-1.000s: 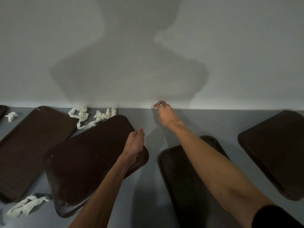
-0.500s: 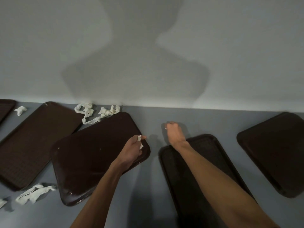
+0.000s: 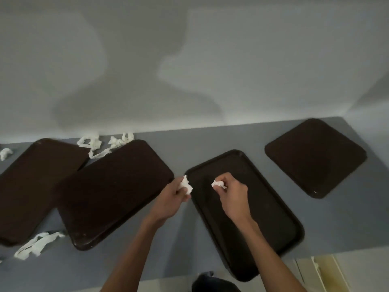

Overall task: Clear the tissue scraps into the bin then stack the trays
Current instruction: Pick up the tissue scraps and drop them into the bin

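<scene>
Several dark brown trays lie on the grey table. My left hand [image 3: 171, 199] holds a white tissue scrap [image 3: 185, 184] at the gap between the middle-left tray [image 3: 109, 192] and the middle-right tray [image 3: 271, 220]. Over the middle-right tray, my right hand [image 3: 232, 196] pinches a second small tissue scrap [image 3: 217, 183]. More tissue strips [image 3: 101, 145] lie by the wall behind the left trays. Another strip [image 3: 36, 245] lies near the front left, and a small scrap [image 3: 5, 153] sits at the far left.
A far-left tray [image 3: 31, 186] and a far-right tray [image 3: 315, 157] also lie on the table. The wall runs right behind the table. The table's front edge [image 3: 326, 249] is near, with a dark object [image 3: 212, 282] and pale floor below it.
Both hands drew back from the wall toward me, and each now shows a tissue scrap. The view shifted right and down, which brought the table's front edge into sight.
</scene>
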A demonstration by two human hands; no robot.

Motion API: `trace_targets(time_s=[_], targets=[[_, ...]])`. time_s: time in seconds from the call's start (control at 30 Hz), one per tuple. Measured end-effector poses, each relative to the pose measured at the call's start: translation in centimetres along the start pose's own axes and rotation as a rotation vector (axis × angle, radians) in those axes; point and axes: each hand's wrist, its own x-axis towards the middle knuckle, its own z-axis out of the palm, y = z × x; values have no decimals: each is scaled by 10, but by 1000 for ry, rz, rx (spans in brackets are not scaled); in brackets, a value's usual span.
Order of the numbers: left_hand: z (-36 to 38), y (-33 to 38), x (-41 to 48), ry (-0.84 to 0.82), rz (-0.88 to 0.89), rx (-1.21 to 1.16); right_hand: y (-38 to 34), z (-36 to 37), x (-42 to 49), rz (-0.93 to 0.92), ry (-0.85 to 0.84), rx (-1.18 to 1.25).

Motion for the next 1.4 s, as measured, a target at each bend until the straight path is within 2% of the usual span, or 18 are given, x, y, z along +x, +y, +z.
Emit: trace_targets(time_s=[0.3, 0.63, 0.9, 1.03, 1.2, 1.4], targets=[[75, -2, -82, -109, 3, -48, 28, -58, -143, 158, 220, 122], [192, 5, -131, -278, 72, 214, 110, -140, -250, 279, 462, 105], [349, 21, -149, -314, 157, 301, 230, -238, -289, 380, 535, 134], [450, 12, -159, -330, 112, 254, 307, -286, -301, 372, 569, 130], [563, -6, -160, -383, 52, 195, 395, -331, -312, 471, 550, 93], [659, -62, -124, -443, -68, 327, 497, -343, -307, 663, 538, 138]])
